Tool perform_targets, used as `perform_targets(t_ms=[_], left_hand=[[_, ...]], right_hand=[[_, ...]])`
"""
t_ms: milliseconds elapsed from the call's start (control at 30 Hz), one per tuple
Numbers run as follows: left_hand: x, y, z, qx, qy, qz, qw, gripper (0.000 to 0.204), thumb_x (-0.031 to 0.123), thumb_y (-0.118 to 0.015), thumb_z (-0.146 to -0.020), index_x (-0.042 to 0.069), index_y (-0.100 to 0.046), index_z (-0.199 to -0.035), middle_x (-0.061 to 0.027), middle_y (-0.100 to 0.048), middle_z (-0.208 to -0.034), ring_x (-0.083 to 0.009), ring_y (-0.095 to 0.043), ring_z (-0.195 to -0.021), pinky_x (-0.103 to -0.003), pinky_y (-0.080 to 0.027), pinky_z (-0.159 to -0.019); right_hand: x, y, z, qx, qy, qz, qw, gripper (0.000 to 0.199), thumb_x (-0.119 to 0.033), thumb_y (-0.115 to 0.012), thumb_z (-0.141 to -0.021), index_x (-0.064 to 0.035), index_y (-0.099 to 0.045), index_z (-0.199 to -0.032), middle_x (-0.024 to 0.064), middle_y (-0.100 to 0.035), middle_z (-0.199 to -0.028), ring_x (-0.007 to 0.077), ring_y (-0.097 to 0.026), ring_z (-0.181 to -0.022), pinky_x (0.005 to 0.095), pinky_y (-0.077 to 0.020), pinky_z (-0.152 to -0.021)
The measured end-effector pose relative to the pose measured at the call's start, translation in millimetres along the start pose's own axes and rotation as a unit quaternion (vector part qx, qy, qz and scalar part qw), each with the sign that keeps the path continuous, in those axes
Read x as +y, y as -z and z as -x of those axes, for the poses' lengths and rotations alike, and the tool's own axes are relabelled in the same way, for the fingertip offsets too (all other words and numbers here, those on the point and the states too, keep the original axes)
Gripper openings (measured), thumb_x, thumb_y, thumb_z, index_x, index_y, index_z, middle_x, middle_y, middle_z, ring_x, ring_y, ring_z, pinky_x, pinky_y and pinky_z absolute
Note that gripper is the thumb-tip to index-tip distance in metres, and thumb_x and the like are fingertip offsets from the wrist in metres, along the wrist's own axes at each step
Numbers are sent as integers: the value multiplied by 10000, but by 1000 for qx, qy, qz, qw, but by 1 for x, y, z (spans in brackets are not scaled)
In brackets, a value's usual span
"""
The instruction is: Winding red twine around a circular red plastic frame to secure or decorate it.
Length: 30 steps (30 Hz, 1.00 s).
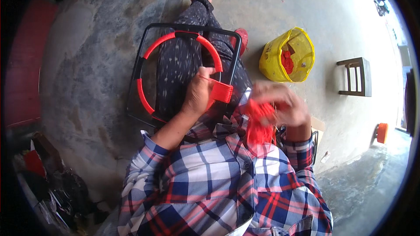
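Across my lap lies a black squarish frame [236, 57] with a round ring [150, 49] inside it. Red cord covers the ring in sections, with black stretches between them. My left hand [199, 92] is closed on the ring's right side, its thumb on top. Beside those fingers, a flat band of red cord [222, 92] spans from the ring to the outer frame. To the right, in front of my chest, my right hand [282, 102] is closed round a loose bundle of red cord [259, 124]. Motion blurs that hand and the bundle.
A yellow bucket [272, 63] with red material [287, 62] inside stands at the right, beyond my right hand. Farther right is a small dark stool [361, 77]. An orange-red block [382, 133] sits at the far right; dark clutter [61, 188] lies lower left.
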<state>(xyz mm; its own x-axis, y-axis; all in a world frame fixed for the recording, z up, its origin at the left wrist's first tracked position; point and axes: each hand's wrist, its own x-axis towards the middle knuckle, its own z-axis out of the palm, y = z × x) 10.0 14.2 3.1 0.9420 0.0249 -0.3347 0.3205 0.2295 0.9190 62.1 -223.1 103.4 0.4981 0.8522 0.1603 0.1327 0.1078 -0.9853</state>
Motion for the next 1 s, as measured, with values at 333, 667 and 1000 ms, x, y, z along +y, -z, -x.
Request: perform_targets(t_ms=[333, 667, 1000], left_hand=[[25, -7, 4, -50, 139, 200, 969, 283, 221, -414, -984, 27, -540, -1148, -97, -627, -1024, -169, -632, -868, -308, -513, -756], [28, -15, 22, 31, -416, -309, 855, 210, 80, -433, -940, -14, -571, -1068, -186, -541, -1159, -315, -560, -1027, -373, -445, -897], [12, 2, 12, 83, -86, 181, 976, 189, 239, -477, -946, 67, -548, -976, -15, -526, -783, -56, -397, -566, -188, -299, -464]], right_hand=[[82, -23, -40, 177, -110, 40, 977, 467, -78, -722, -727, -26, -601, -1175, 111, -610, -1041, 190, -616, -888, 304, -498, -793], [62, -41, -47, 282, -11, 395, 874, 590, -81, -772, -681, -139, -572, -1232, 154, -515, -1227, 314, -620, -963, 361, -530, -783], [51, -15, -5, 360, -15, -238, 902, 494, -152, -616, -782, -27, -523, -1250, 135, -544, -1217, 260, -534, -1149, 378, -415, -985]])
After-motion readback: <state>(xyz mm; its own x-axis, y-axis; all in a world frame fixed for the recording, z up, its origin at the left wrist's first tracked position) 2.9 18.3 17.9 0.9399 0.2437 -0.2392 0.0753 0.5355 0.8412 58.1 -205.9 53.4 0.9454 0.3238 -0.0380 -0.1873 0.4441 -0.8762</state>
